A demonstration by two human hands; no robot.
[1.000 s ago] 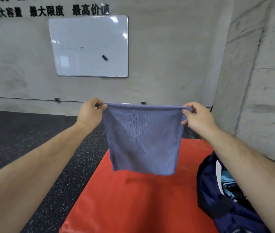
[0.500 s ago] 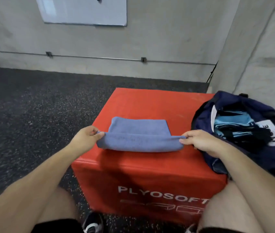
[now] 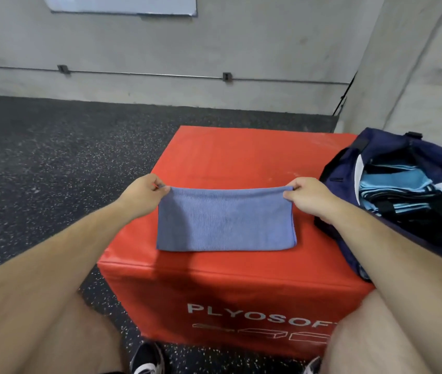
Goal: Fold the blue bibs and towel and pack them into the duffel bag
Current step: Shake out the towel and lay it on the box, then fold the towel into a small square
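Within half a second the blue towel (image 3: 225,222) had been doubled flat on the red plyo box (image 3: 241,152). The left hand (image 3: 144,193) and right hand (image 3: 306,195) pinched its far corners. The open duffel bag (image 3: 349,168) sat at the box's right edge, so packing looked close.

Arms outstretched — left hand (image 3: 144,191) and right hand (image 3: 305,194) (both curled) pinch the towel (image 3: 225,222).

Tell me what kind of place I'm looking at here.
Probably a gym or training room: the towel lies on a red foam plyo box printed PLYOSOFT, the floor is black speckled rubber matting, and a navy duffel bag holds folded sports bibs. The walls are bare concrete.
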